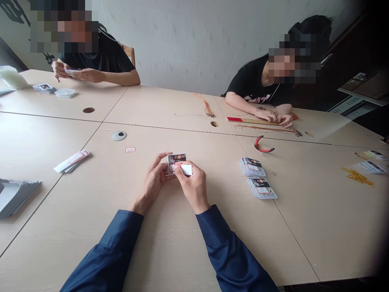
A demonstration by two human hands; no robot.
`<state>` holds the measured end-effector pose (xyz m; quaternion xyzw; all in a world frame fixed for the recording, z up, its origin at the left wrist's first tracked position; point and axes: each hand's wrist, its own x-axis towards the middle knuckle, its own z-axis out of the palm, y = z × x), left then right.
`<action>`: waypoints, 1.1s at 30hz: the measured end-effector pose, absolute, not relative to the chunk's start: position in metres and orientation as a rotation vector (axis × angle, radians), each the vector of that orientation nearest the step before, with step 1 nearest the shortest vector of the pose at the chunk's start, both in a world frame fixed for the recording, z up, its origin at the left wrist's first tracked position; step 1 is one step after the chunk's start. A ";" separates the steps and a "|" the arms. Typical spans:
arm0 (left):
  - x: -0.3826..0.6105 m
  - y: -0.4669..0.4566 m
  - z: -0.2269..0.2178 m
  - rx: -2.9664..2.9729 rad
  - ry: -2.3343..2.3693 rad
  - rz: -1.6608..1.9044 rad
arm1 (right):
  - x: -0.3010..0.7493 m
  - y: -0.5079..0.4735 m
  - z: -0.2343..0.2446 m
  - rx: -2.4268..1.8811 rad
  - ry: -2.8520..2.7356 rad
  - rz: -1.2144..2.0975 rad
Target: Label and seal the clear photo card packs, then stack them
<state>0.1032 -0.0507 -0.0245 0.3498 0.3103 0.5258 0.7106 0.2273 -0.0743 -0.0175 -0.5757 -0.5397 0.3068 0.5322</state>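
My left hand (153,182) holds a small printed card in clear wrapping (176,163) by its left edge, with the fingers curled around it. My right hand (193,184) pinches a white paper strip (184,170) against the front of that card, and the strip juts out past the card's right edge. Both hands are raised a little above the pale wooden table (91,227). My dark blue sleeves (234,255) run in from the bottom of the view.
Two stacks of wrapped cards (252,167) lie to my right, near red-handled pliers (263,145). Yellow tassels (357,176) lie farther right. White paper bundles (72,161) and a larger stack (15,196) lie left. Across the table, two co-workers' hands (270,117) (68,72) handle cords and cards.
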 end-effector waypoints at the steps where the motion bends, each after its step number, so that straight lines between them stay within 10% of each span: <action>1: 0.103 -0.051 -0.025 0.774 0.693 1.167 | 0.227 -0.074 -0.017 -1.376 -1.289 0.730; 33: 0.104 -0.052 -0.024 0.722 0.757 1.187 | 0.226 -0.076 -0.020 -1.328 -1.422 0.652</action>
